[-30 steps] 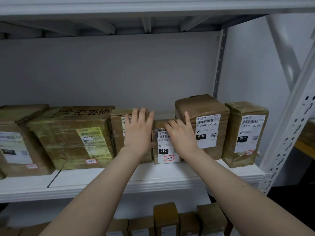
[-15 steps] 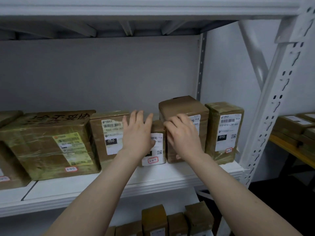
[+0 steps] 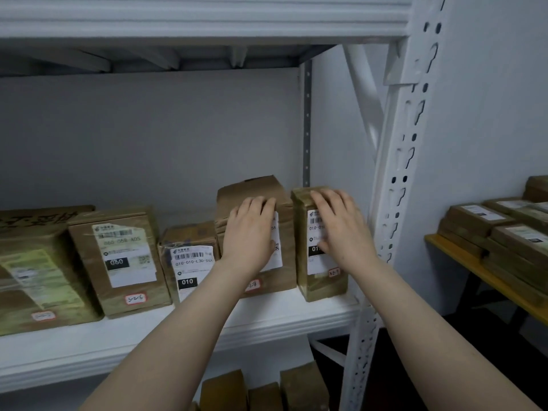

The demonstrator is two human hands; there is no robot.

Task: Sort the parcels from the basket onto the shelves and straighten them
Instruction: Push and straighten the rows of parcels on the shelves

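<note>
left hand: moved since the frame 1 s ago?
Yes. The left hand has shifted right along the shelf, from the 060 parcel, past the small 010 parcel, onto the tall parcel.

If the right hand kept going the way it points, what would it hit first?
The rightmost parcel: the right hand lies against its front. Past its top, probably the grey back wall.

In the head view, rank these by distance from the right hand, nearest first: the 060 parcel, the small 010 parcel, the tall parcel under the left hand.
1. Tall parcel, just left of the right hand.
2. Small 010 parcel, further left, mid-shelf.
3. 060 parcel, farthest left.
</note>
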